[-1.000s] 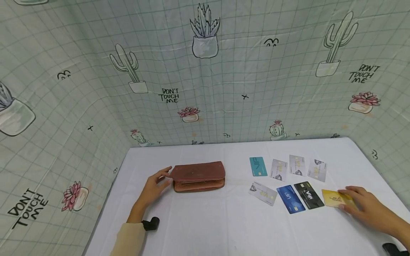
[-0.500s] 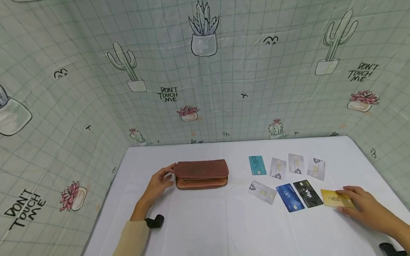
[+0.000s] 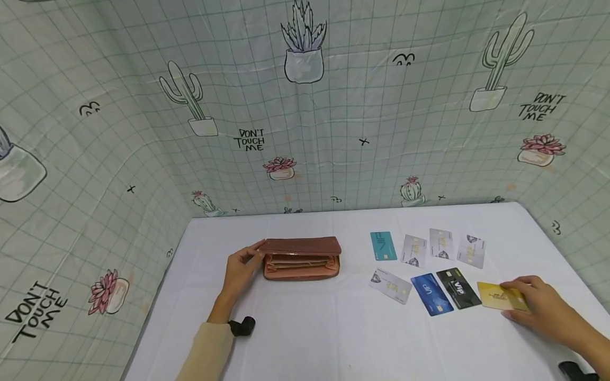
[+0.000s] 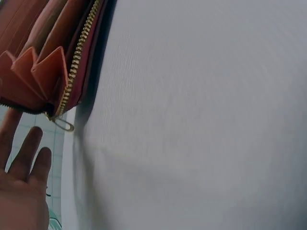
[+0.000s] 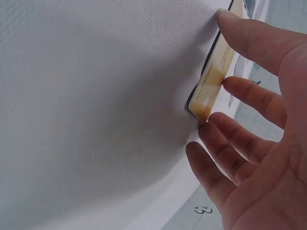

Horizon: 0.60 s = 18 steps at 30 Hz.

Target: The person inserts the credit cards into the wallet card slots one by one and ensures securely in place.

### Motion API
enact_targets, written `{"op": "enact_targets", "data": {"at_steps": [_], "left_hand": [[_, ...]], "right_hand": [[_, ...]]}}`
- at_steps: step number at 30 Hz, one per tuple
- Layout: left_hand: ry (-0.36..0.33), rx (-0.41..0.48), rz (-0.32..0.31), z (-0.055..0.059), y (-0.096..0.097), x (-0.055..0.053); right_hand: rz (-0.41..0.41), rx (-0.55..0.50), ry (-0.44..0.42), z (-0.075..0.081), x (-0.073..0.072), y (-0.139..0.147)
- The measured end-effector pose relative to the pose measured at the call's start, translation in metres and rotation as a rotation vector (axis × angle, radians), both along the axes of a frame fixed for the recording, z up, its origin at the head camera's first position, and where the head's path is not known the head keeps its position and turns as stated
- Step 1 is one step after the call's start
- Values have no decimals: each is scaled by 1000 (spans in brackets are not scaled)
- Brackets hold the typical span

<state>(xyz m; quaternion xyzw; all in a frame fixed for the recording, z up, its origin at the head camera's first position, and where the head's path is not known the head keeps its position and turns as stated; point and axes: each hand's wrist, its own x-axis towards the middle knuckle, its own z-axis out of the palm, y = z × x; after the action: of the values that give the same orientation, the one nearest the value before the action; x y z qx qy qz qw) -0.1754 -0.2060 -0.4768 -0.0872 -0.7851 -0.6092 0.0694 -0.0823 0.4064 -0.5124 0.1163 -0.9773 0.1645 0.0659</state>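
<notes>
A brown zip-around wallet [image 3: 301, 259] stands part-way unzipped on the table, its front gaping over orange inner folds. My left hand [image 3: 240, 269] holds the lifted upper cover at the wallet's left corner. In the left wrist view, three fingers [image 4: 23, 155] extend below the wallet's folds [image 4: 41, 72] and brass zip; the thumb is out of frame. A gold card [image 3: 500, 296] lies at the right, with my right hand [image 3: 543, 307] gripping its right end between thumb and fingers. The right wrist view shows the thumb along one edge of the card [image 5: 213, 76] and fingertips at the other.
A blue card [image 3: 432, 294] and a black VIP card [image 3: 459, 288] lie left of the gold one. Behind are a teal card [image 3: 383, 246] and several silver cards [image 3: 413, 251]. A patterned cloth [image 3: 333, 106] hangs behind the white-covered table [image 3: 305, 333].
My left hand has closed in on the wallet and moved it slightly right and back. Its upper cover has risen, exposing the inside. My right hand stays on the gold card.
</notes>
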Motion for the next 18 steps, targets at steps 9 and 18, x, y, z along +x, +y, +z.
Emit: {"op": "enact_targets", "data": {"at_steps": [9, 18], "left_hand": [[19, 44, 24, -11, 1, -5], [-60, 138, -305, -27, -17, -6]], "right_hand": [[-12, 1, -4, 0, 0, -2], [-60, -7, -36, 3, -3, -5]]}}
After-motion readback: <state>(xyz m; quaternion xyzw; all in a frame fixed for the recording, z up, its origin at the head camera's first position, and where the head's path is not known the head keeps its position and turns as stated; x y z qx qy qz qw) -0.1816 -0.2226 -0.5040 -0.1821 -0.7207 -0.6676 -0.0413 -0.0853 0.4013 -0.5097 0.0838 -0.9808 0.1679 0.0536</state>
